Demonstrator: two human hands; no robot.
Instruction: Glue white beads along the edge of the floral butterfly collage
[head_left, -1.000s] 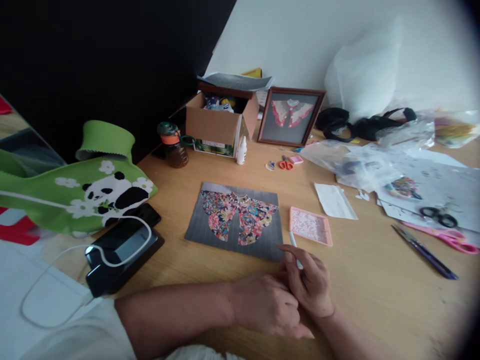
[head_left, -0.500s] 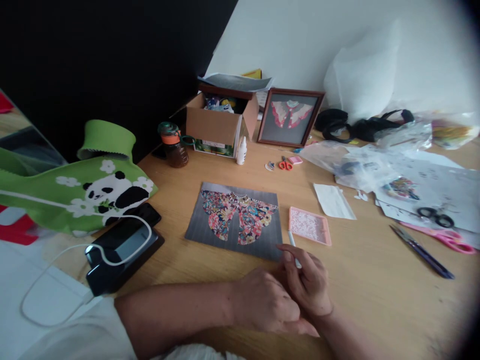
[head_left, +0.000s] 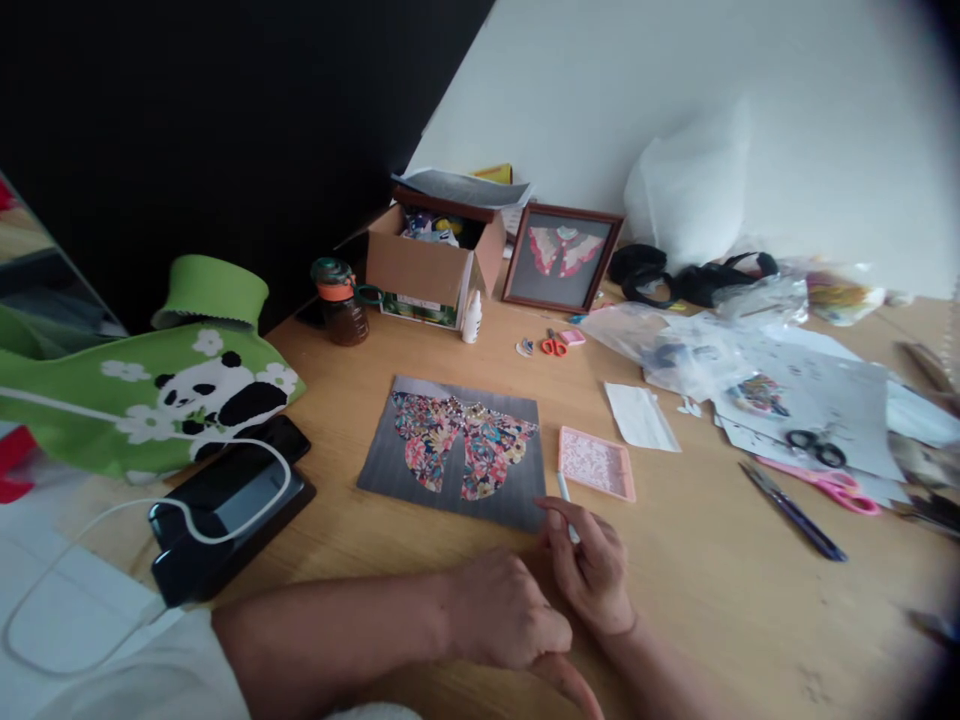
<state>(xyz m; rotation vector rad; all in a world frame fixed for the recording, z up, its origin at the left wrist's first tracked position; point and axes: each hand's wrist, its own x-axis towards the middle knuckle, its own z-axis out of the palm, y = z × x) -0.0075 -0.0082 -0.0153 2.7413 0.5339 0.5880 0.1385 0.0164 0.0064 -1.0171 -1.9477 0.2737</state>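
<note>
Right hand (head_left: 592, 565), lower part of frame right of centre, pinches white pen-like stick (head_left: 566, 500). Left hand (head_left: 510, 615), lower centre, is curled; cannot tell if something is held inside. Floral collar shape (head_left: 491, 455) lies on grey sheet (head_left: 384, 470) at frame centre. Pink tray (head_left: 629, 478) is just beside sheet, on right.

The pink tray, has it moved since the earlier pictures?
No. The pink tray sits just right of the gray sheet, with about the same gap as before; the whole view has shifted.
</note>
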